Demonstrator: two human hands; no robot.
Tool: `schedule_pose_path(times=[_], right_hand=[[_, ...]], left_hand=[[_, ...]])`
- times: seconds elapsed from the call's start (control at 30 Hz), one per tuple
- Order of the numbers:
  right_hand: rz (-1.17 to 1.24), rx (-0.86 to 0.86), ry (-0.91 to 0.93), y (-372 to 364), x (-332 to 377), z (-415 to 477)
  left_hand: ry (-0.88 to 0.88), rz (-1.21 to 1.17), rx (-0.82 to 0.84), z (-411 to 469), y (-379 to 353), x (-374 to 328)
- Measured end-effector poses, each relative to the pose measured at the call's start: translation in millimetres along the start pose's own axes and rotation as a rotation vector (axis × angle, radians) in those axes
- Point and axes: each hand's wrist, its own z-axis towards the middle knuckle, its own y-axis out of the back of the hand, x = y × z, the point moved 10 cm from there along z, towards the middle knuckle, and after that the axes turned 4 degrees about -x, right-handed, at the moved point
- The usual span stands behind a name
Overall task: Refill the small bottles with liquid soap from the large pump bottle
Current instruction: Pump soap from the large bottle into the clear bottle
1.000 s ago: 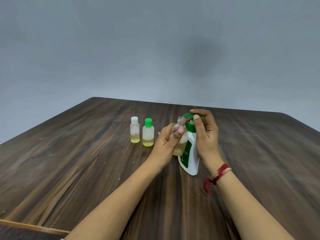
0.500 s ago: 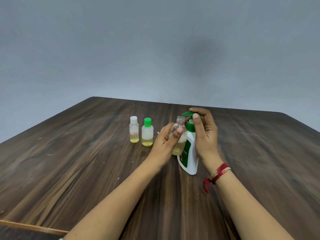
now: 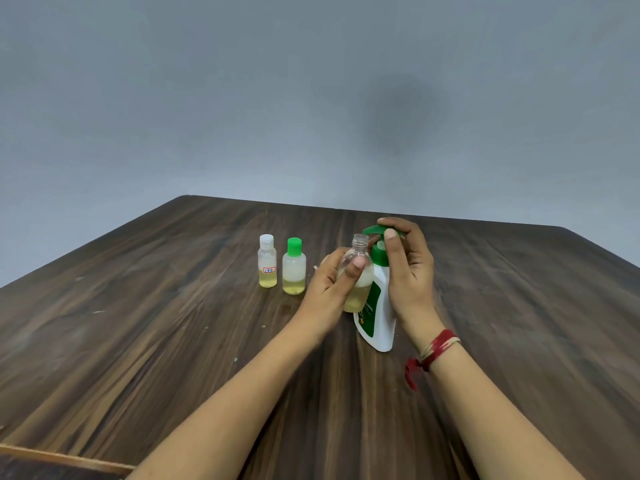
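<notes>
Dark wood-grain table (image 3: 138, 341) under a plain grey wall (image 3: 207, 98) carries everything. Near its middle the left hand (image 3: 329, 289) grips an uncapped small bottle (image 3: 358, 251), clear with yellow liquid at the bottom, its open neck just beside the green nozzle of the large pump bottle (image 3: 379, 327). The right hand (image 3: 412, 275) curls over the pump head, a red thread (image 3: 436, 348) on its wrist. Left of the hands stand a white-capped small bottle (image 3: 267, 261) and a green-capped small bottle (image 3: 294, 268), upright, side by side, partly filled.

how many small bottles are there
3: white-capped bottle and green-capped bottle side by side on the table; uncapped bottle held in the left hand by the pump bottle.
</notes>
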Motion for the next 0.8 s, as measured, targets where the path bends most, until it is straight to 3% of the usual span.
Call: schedule_pose_path(times=[0.8], right_hand=[[0.001,0.009,0.021,0.9,-0.1,1.6]], left_hand=[[0.000,0.008,-0.003,-1.2,0.6,1.0]])
